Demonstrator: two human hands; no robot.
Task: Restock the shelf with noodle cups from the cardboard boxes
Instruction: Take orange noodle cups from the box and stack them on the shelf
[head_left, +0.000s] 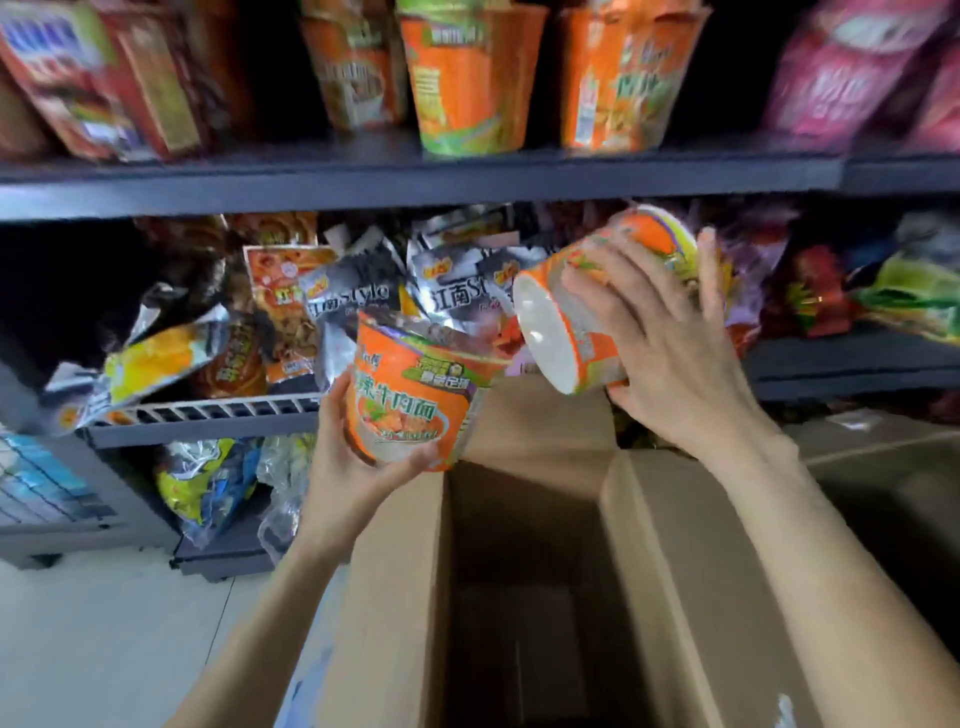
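My left hand (345, 462) grips an orange noodle cup (410, 395) from below, held nearly upright above the open cardboard box (649, 561). My right hand (670, 353) holds a second orange noodle cup (571, 322) tipped on its side, white base facing left, just under the dark shelf board (415, 182). Three orange noodle cups (470, 78) stand on that upper shelf. The inside of the box looks dark and bare where I can see it.
Silver and orange snack bags (353, 296) fill the middle shelf behind a white wire rail (208, 413). Red packs (104, 78) stand upper left, pink bags (857, 67) upper right. More bags (208, 483) lie on the lowest shelf. Another cardboard box (883, 467) sits at right.
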